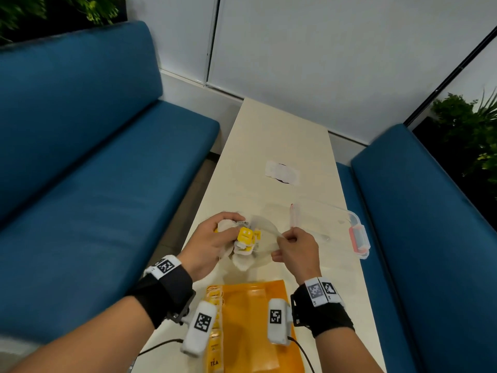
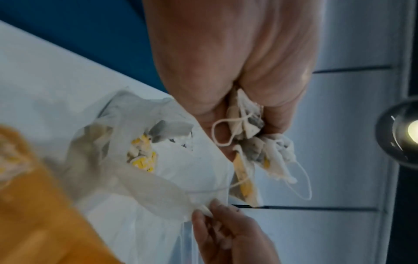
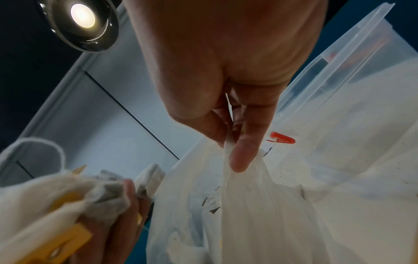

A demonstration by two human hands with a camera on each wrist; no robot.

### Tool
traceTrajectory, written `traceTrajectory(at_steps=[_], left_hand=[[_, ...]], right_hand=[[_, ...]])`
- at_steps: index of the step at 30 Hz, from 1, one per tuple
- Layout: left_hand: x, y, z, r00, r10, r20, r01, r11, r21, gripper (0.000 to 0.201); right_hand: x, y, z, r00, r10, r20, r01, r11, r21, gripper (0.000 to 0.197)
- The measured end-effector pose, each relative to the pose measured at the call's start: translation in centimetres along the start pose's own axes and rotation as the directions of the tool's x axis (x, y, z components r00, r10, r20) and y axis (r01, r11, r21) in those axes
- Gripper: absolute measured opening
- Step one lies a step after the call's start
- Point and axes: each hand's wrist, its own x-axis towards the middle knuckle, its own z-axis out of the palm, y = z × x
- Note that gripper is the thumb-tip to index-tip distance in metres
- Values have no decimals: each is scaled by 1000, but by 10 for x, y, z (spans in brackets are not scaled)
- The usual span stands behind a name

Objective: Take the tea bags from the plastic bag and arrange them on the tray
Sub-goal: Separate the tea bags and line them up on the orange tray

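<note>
The left hand (image 1: 208, 244) held a bunch of tea bags (image 1: 243, 244), with its fingers (image 2: 278, 92) curled tight around them. The tea bags were soft, crumpled white paper pouches with thin white strings and little yellow square tags. In the left wrist view the strings hung down in loops.

The right hand (image 1: 295, 250) pinched the thin edge of the plastic bag (image 1: 265, 238) between its thumb and fingers (image 3: 243, 153). The plastic bag was see-through, floppy and wrinkly, and it hung just above the desk (image 1: 279, 135). A few more tea bags with yellow tags showed through its side in the left wrist view.

The tray (image 1: 255, 327) was flat, smooth and orange. It lay on the desk just near the person, under the wrists. Some flat yellow tea packets (image 1: 215, 332) lay in a line along its left edge.

A clear plastic box (image 1: 336, 224) with a red clip sat on the desk to the right of the hands. The desk was long, pale and smooth. Blue padded benches (image 1: 94, 170) stood on both sides.
</note>
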Motion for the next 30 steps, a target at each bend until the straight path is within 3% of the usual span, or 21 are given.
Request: traceTrajectory(at_steps=[3,5,7,9,11,13,16,24,27,30], left_hand=[[-17,-4,-8,995,-104,-11,101,985,-140,28],[-27,-6,-14,990,-136,-23,127,963,-238,33],[-37,-9,-19,987,-157,-27,139,932,-336,33],[-46,-11,-22,984,-178,-9,158,891,-425,30],[-54,-16,-26,980,-198,-12,170,869,-465,29],[-60,-23,-30,975,-221,-25,182,857,-482,27],[-67,-33,-37,964,-259,-60,201,858,-473,22],[-78,-50,-46,945,-310,-105,226,850,-476,33],[-79,-54,-48,943,-315,-108,223,837,-500,34],[-81,-54,-49,942,-312,-123,213,839,-501,35]], right_hand=[[-11,0,-4,1000,-4,23,3,1000,29,3],[-22,2,-7,999,-48,-12,48,999,-8,12],[-39,0,-8,981,-183,-61,176,978,-109,20],[-63,-3,-7,940,-339,-29,334,935,-118,28],[-86,-5,-1,881,-461,104,468,881,-67,40],[-102,-1,5,789,-554,266,579,815,-20,45],[-115,10,16,655,-628,420,718,691,-84,34],[-117,19,45,421,-771,478,907,344,-243,15],[-117,23,49,403,-765,503,915,326,-237,12],[-117,26,46,454,-725,518,889,413,-201,7]])
